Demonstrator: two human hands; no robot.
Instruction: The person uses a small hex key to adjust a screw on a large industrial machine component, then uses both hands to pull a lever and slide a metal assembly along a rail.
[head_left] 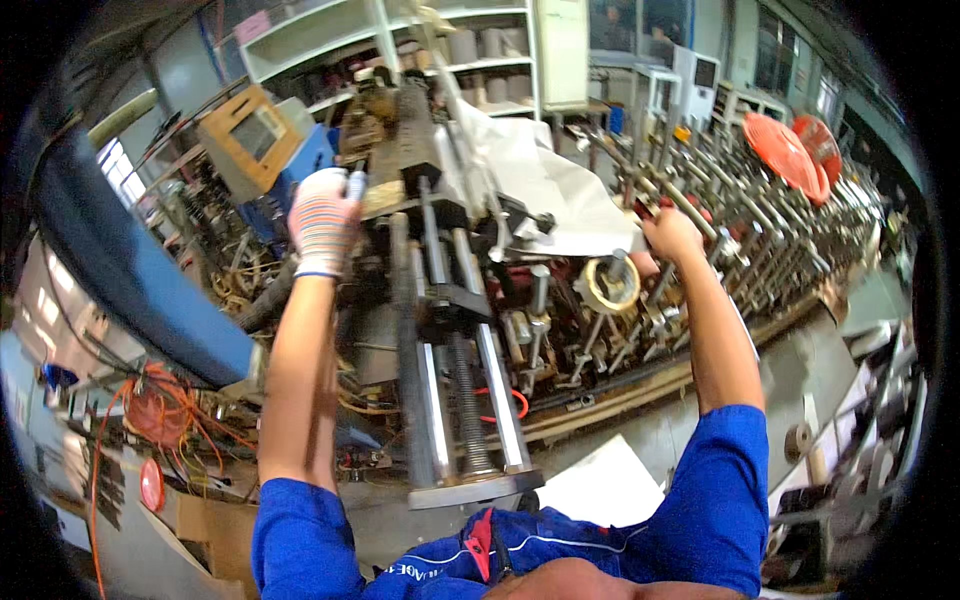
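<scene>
My left hand point(326, 222), in a white knitted glove with coloured stripes, is at the left side of a long metal machine. Its fingers look curled, and what lies under them is hidden. My right hand point(673, 237) is bare and closed at the right edge of a large white sheet point(545, 180), close to a small red part; what it grips is too blurred to name. Between my arms the machine's two bright guide rods point(494, 385) and a threaded screw point(468, 410) run toward me, ending in a metal end plate point(475, 490).
Rows of metal rods and clamps point(745, 200) fill the right side, with orange-red discs point(785, 155) above. A tape roll point(609, 285) sits below the sheet. A control box point(255, 140) and blue beam point(130, 230) stand left. Orange cable point(165, 405) lies at lower left.
</scene>
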